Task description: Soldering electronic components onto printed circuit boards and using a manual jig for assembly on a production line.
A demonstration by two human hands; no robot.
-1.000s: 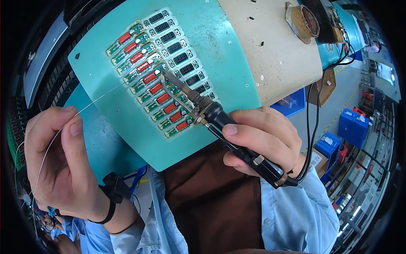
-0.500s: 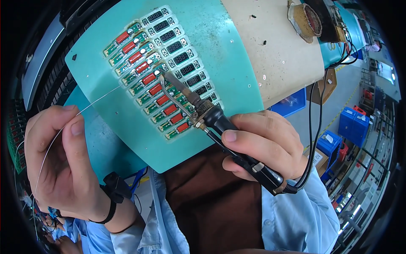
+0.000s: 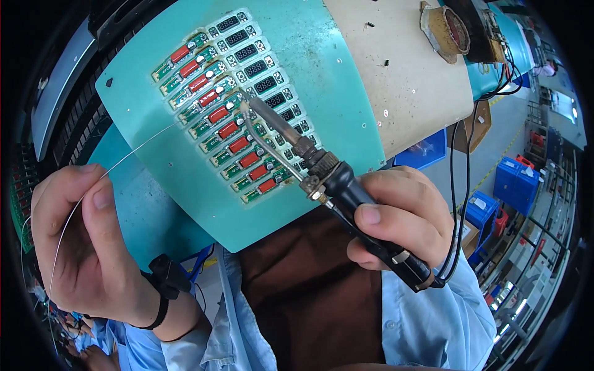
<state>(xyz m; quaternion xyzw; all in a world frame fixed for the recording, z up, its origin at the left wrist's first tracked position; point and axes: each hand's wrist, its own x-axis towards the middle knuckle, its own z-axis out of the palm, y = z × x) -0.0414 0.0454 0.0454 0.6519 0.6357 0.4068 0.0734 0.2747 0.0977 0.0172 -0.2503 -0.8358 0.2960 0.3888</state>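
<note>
Between the thumb and forefinger of my left hand point(image 3: 93, 241) runs a thin solder wire point(image 3: 137, 148), its far end by the left edge of the circuit boards. My right hand point(image 3: 405, 216) grips the black handle of a soldering iron point(image 3: 337, 182) that has a thin metal feed tube along its side. The iron's tip is over the boards' middle, near the small parts between a red block and a display; exact contact cannot be made out. Several narrow green circuit boards point(image 3: 218, 114) lie in a slanting row, each with a red component, and dark digit displays point(image 3: 255, 68) line their right side.
The boards rest on a green mat point(image 3: 204, 210). Beyond it is a beige surface point(image 3: 402, 93) with small dark bits, and a round worn holder point(image 3: 448, 31) at the far right. Black cables point(image 3: 455, 185) hang on the right, near blue crates point(image 3: 516, 182) on the floor.
The soldering iron and my right hand have shifted right and slightly down, the tip a little up and right. My left hand has moved slightly left and down with the wire.
</note>
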